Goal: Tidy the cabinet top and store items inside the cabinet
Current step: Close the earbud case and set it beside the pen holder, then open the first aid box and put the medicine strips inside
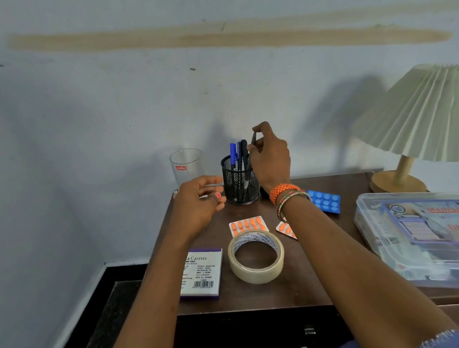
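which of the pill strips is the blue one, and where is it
The blue pill strip, lying just right of the right wrist near the lamp; the other two strips hold orange pills.

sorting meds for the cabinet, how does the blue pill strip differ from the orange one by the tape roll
The blue pill strip holds round tablets on blue backing; the orange pill strip holds oblong tablets on pale backing. The blue one lies right of the right hand's wrist, apart from the tape roll; the orange one sits against the roll's far edge. Both lie flat on the cabinet top.
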Motion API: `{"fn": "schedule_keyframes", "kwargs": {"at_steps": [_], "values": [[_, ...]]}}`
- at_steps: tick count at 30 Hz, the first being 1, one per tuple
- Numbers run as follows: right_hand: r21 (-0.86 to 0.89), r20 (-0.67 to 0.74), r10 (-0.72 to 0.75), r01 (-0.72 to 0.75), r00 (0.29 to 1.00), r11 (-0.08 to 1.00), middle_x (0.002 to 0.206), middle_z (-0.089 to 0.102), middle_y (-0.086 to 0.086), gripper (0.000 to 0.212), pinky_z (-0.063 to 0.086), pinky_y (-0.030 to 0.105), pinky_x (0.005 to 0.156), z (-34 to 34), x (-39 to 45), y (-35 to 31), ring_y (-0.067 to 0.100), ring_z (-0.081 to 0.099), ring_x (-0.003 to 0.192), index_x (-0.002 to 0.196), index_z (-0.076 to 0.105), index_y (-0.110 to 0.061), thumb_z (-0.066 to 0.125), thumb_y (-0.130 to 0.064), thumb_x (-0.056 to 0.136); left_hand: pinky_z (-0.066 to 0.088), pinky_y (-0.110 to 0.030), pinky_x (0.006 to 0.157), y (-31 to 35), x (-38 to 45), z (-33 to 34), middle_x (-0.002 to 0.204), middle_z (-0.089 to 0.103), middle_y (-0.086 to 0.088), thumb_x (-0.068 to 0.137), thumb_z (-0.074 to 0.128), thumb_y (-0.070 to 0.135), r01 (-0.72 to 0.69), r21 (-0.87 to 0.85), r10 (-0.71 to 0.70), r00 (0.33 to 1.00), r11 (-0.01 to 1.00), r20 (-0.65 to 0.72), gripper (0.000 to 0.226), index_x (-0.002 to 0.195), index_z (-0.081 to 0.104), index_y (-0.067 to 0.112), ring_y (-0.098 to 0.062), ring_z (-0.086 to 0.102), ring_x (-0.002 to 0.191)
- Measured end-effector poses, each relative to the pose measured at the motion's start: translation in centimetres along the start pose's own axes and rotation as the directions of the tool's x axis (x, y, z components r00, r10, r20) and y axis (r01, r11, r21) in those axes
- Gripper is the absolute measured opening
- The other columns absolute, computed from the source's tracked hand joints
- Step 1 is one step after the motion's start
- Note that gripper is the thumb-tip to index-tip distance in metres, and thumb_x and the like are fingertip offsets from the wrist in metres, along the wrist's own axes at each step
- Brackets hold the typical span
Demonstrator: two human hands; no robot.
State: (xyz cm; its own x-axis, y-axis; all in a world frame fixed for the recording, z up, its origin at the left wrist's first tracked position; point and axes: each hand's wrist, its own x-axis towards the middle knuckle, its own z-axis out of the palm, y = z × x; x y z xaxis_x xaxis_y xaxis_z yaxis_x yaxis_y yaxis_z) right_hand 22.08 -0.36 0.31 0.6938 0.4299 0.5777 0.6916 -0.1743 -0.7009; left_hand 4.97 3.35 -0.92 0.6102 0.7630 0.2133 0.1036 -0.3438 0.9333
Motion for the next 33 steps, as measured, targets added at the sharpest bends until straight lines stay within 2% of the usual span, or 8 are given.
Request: {"fn": "schedule_keyframes", "kwargs": {"at_steps": [3,8,13,17,22,27,31,33], "values": [[-0.137,-0.015,0.048,-0.050,0.999,0.989,0.094,0.071,0.006,0.026,0.052,0.039,0.077,0.4,0.3,0.6,0.029,0.066,0.084,0.113,0.052,-0.019,0.059,-0.015,0.088,0.054,-0.011,0.068,0.2,-0.1,0.3,0.104,0.064,-0.008,0.092,0.050,-0.002,-0.010,0.003,0.010,1.000,1.000,0.015,0.028,0.116,0.061,0.008,-0.009,0.065,0.081],[-0.141,-0.021,0.104,-0.106,0.994,0.984,0.095,0.070,0.004,0.013,0.049,0.043,0.083,0.1,0.3,1.5,0.028,0.061,0.094,0.100,0.060,-0.016,0.057,-0.019,0.088,0.055,-0.015,0.071,0.0,-0.2,0.6,0.104,0.064,-0.007,0.092,0.051,-0.002,-0.016,0.028,0.015,0.999,0.999,0.030,0.028,0.115,0.062,0.010,-0.012,0.066,0.085],[-0.138,0.017,0.141,-0.137,0.990,0.981,0.106,0.068,0.009,0.032,0.048,0.043,0.089,-0.4,0.3,1.6,0.030,0.057,0.105,0.113,0.065,-0.016,0.047,-0.010,0.088,0.056,-0.016,0.072,0.0,-0.3,0.5,0.104,0.064,-0.007,0.092,0.051,-0.002,-0.033,0.043,0.032,0.999,0.999,0.034,0.028,0.113,0.063,0.011,-0.013,0.067,0.087],[-0.081,0.029,0.192,-0.189,0.981,0.979,0.119,0.062,0.009,0.050,0.047,0.043,0.094,-1.1,0.0,1.4,0.026,0.056,0.112,0.126,0.059,-0.019,0.046,0.002,0.082,0.054,-0.013,0.070,0.0,-0.4,0.5,0.104,0.064,-0.006,0.092,0.051,-0.001,-0.040,0.052,0.038,0.999,0.998,0.025,0.028,0.114,0.062,0.011,-0.012,0.066,0.086],[-0.025,-0.006,0.181,-0.181,0.983,0.983,0.115,0.061,0.006,0.055,0.050,0.037,0.085,-2.6,-0.2,0.5,0.021,0.056,0.105,0.127,0.052,-0.018,0.048,0.006,0.077,0.055,-0.017,0.074,0.5,-0.5,0.8,0.106,0.064,-0.007,0.092,0.050,-0.002,-0.048,0.045,0.048,0.999,0.998,0.010,0.029,0.115,0.062,0.011,-0.011,0.065,0.086],[-0.044,-0.026,0.098,-0.099,0.995,0.994,0.107,0.064,0.005,0.052,0.052,0.034,0.076,-5.1,-0.9,-0.6,0.020,0.060,0.091,0.124,0.054,-0.018,0.050,0.006,0.077,0.055,-0.019,0.074,1.7,-1.1,2.7,0.108,0.064,-0.006,0.092,0.052,0.000,-0.079,0.050,0.077,0.996,0.996,0.051,0.032,0.120,0.060,0.012,-0.018,0.064,0.096],[-0.102,0.002,0.026,-0.025,1.000,0.995,0.100,0.065,0.003,0.047,0.042,0.026,0.066,-8.7,-1.7,-1.5,0.019,0.060,0.085,0.115,0.060,-0.016,0.047,0.007,0.076,0.054,-0.022,0.079,2.7,-1.9,5.3,0.111,0.065,-0.001,0.090,0.057,0.006,-0.163,0.136,0.146,0.981,0.977,0.129,0.036,0.123,0.058,0.019,-0.011,0.061,0.097],[-0.125,0.005,-0.002,0.003,1.000,0.992,0.095,0.065,0.001,0.046,0.044,0.028,0.066,-11.1,-3.0,-1.1,0.018,0.060,0.084,0.107,0.064,-0.016,0.044,0.008,0.074,0.049,-0.013,0.077,3.4,-2.5,6.9,0.109,0.065,0.003,0.088,0.060,0.008,-0.221,0.182,0.183,0.962,0.958,0.202,0.038,0.124,0.058,0.021,-0.003,0.060,0.092]]}}
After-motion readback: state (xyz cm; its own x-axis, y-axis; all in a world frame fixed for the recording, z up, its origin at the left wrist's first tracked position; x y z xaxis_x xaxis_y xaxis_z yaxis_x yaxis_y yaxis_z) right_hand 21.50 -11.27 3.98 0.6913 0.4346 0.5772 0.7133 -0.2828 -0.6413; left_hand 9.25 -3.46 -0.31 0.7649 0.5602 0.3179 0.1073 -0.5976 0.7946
